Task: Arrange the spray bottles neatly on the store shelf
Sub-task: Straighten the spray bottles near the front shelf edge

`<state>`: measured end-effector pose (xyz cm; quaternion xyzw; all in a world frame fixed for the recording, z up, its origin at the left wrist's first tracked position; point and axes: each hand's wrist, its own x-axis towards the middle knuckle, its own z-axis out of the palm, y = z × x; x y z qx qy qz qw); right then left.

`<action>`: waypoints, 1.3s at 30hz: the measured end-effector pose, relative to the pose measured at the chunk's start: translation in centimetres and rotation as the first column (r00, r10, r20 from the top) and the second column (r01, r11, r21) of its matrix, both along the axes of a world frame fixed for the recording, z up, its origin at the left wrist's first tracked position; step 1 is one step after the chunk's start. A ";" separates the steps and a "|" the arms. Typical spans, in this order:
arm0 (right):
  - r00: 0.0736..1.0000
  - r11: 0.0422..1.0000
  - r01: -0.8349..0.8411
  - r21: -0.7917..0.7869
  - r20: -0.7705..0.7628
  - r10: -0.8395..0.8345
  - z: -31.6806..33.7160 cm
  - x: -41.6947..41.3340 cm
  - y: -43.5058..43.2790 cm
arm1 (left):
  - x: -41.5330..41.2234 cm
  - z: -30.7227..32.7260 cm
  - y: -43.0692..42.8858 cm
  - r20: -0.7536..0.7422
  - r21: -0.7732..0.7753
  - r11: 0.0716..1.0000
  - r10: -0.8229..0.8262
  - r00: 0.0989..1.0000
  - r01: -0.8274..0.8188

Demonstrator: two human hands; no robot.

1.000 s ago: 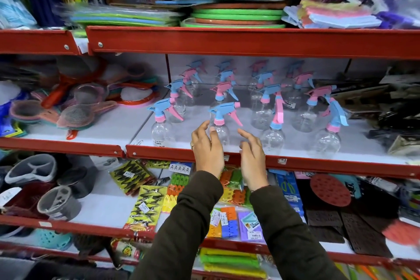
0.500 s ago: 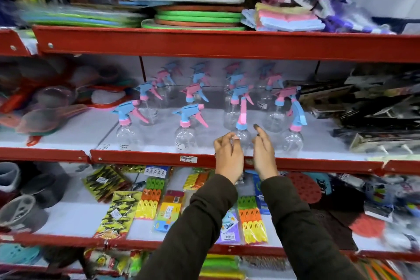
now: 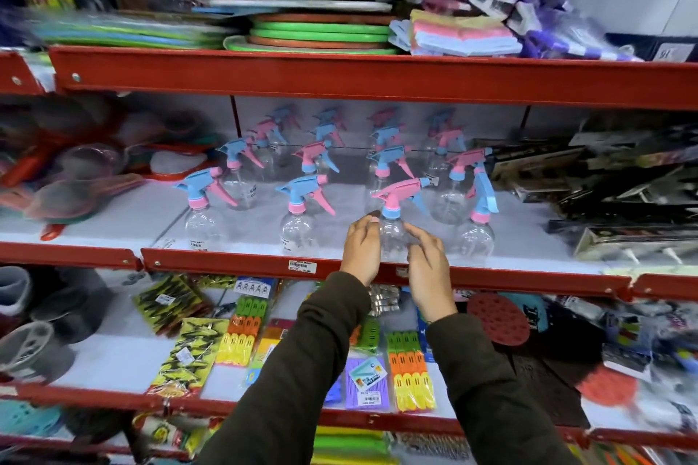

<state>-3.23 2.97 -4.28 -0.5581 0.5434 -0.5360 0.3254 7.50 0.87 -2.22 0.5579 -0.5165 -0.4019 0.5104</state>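
Several clear spray bottles with pink and blue trigger heads stand in rows on the middle shelf (image 3: 226,268), which has a red front edge. In the front row, a pink-headed bottle (image 3: 394,196) stands between my hands with its nozzle pointing left. My left hand (image 3: 360,251) cups its left side, thumb near the neck. My right hand (image 3: 428,268) touches its right side with the fingertips. Two blue-headed bottles (image 3: 298,234) (image 3: 200,226) stand to its left, nozzles also pointing left. The bottle on its right (image 3: 476,234) has its head turned another way.
Stacked green and blue mats (image 3: 321,30) and folded cloths (image 3: 464,36) fill the top shelf. Strainers (image 3: 75,192) lie left of the bottles and black packaged goods (image 3: 623,192) to the right. Peg packs (image 3: 411,370) and a red round mat (image 3: 498,317) lie on the lower shelf.
My hands moved right from the second front bottle to the third. That bottle's head, turned end-on before, now points left like its neighbours. The view shifted right.
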 end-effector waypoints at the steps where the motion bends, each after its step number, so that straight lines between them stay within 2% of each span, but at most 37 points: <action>1: 1.000 1.000 0.005 -0.001 -0.002 -0.005 0.0 0.0 -0.1 | 0.0 -0.1 0.1 -0.007 -0.008 1.000 0.019 1.000 -0.019; 5: 0.999 0.999 -0.028 0.030 -0.037 0.029 0.0 -0.1 -0.6 | -0.5 -0.7 0.9 -0.018 -0.036 0.992 0.123 0.992 -0.124; 14: 0.999 0.998 -0.049 0.031 -0.021 0.050 -0.1 -0.3 -0.4 | -0.9 -0.4 1.4 0.009 -0.013 0.994 0.111 0.994 -0.111; 20: 0.994 0.987 0.073 -0.140 0.095 -0.060 -0.4 -2.4 1.8 | -2.7 -0.5 3.3 0.066 -0.207 0.951 0.246 0.967 -0.228; 24: 0.969 0.950 0.230 -0.210 0.144 -0.202 -0.4 -6.4 2.2 | -6.5 -0.5 4.0 0.073 -0.253 0.959 0.153 0.986 -0.130; 27: 0.950 0.946 0.293 -0.138 0.153 -0.272 -0.2 -9.6 1.1 | -9.5 -0.3 4.1 0.041 -0.226 0.974 0.022 0.999 -0.012; 29: 0.969 0.970 0.240 -0.045 0.073 -0.236 0.1 -11.3 -0.1 | -11.3 -0.1 3.9 0.033 -0.162 0.986 -0.044 0.999 0.048; 31: 0.992 0.991 0.125 0.043 -0.009 -0.125 0.8 -12.4 -1.2 | -12.5 -0.2 3.4 0.038 -0.071 0.994 -0.077 0.996 0.080; 34: 0.998 0.997 -0.004 0.077 -0.057 0.008 1.6 -13.0 -1.8 | -13.6 -0.5 3.0 0.018 0.019 0.994 -0.112 0.994 0.112; 36: 0.998 0.997 -0.020 0.076 -0.062 0.024 1.6 -13.1 -1.6 | -13.8 -0.6 2.9 0.017 0.046 0.991 -0.126 0.992 0.125; 39: 0.998 0.998 0.050 0.044 -0.048 -0.048 0.9 -13.4 -0.8 | -13.9 -0.2 2.5 0.080 0.047 0.986 -0.163 0.983 0.159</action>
